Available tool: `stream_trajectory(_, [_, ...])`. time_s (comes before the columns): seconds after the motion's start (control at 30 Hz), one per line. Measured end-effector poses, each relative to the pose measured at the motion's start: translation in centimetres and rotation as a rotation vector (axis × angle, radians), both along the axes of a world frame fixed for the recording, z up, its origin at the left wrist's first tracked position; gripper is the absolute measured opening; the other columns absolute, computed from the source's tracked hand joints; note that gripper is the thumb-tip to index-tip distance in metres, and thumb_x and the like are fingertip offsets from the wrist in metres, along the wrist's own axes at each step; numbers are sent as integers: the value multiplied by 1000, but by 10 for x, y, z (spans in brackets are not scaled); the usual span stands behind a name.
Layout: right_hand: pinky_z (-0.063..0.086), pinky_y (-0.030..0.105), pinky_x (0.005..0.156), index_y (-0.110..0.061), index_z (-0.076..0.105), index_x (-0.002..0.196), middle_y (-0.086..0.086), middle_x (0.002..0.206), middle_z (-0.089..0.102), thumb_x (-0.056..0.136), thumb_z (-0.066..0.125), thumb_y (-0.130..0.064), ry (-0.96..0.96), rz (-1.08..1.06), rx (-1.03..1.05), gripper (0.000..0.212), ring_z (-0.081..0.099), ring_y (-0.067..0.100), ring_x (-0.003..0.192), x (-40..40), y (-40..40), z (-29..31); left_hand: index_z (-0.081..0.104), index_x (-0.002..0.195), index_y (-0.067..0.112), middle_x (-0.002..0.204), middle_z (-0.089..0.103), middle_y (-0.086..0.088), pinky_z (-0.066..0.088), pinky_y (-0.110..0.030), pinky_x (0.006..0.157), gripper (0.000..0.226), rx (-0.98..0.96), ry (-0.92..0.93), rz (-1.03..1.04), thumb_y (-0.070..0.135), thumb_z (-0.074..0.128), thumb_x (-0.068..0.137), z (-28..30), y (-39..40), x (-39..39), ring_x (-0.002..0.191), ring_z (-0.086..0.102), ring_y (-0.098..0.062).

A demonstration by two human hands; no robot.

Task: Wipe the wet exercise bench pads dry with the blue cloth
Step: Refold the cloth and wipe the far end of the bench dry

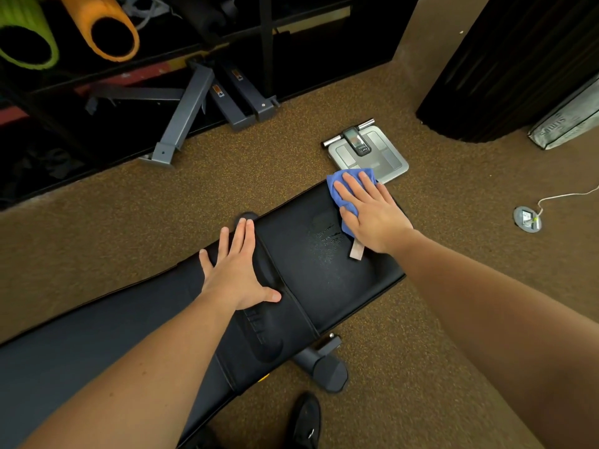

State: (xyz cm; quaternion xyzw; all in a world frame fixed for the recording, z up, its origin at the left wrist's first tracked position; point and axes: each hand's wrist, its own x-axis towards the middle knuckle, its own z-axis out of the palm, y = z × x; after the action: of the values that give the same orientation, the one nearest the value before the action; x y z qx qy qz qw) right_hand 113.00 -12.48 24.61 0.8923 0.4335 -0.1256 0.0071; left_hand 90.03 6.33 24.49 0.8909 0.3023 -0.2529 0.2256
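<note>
pressing flat, the right hand lies on the blue cloth, fingers together, at the far corner of the black bench pad. wet sheen just beside the cloth. left hand flat on the pad near the seam, fingers spread, grasping nothing. grey scale on the carpet just beyond.

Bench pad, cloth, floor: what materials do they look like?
Seat pad: looks like black vinyl or faux leather, semi-gloss, with stitched seams and wet droplets beading on top. Blue cloth: soft, matte, folds easily, likely microfibre; a sewn tag sticks out. Floor: speckled brown, probably rubber gym flooring, possibly low carpet.
</note>
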Motion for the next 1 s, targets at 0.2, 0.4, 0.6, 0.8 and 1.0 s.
stream_trajectory(0.2, [11,42,123,-30,18,158,-9,165,16,107,25,-41,112,-12,15,53,7,20,153,35,27,2,-37,148,32,156,-40,18,-7,-65,118,155,-2,1,6,65,85,58,0,0,1,147,-33,-18])
stream_trajectory(0.4, [2,16,116,-19,21,159,-6,165,19,107,33,-26,266,-216,209,54,15,14,151,36,-4,14,-37,148,33,156,-39,18,-7,-65,118,155,-5,3,17,64,85,58,1,0,0,147,-33,-18])
stream_trajectory(0.6, [-6,17,119,-19,15,159,-5,166,7,106,31,-33,200,-288,254,57,-2,3,150,-3,-57,7,-36,148,33,156,-38,18,-7,-65,118,155,-14,3,24,64,86,57,2,-1,1,147,-32,-18])
stream_trajectory(0.8, [-5,40,125,-27,11,160,-7,167,0,91,19,-55,83,-263,156,75,-14,12,152,-44,-67,-4,-34,149,33,158,-36,18,-8,-64,118,155,-10,-11,29,63,86,56,3,-1,1,148,-30,-18])
stream_trajectory(1.0, [-1,43,125,-29,13,159,-7,167,4,99,26,-56,62,-104,127,67,-11,14,153,-100,-59,-8,-34,150,34,158,-35,18,-8,-64,118,155,-17,-16,35,62,87,57,2,-1,0,148,-31,-18])
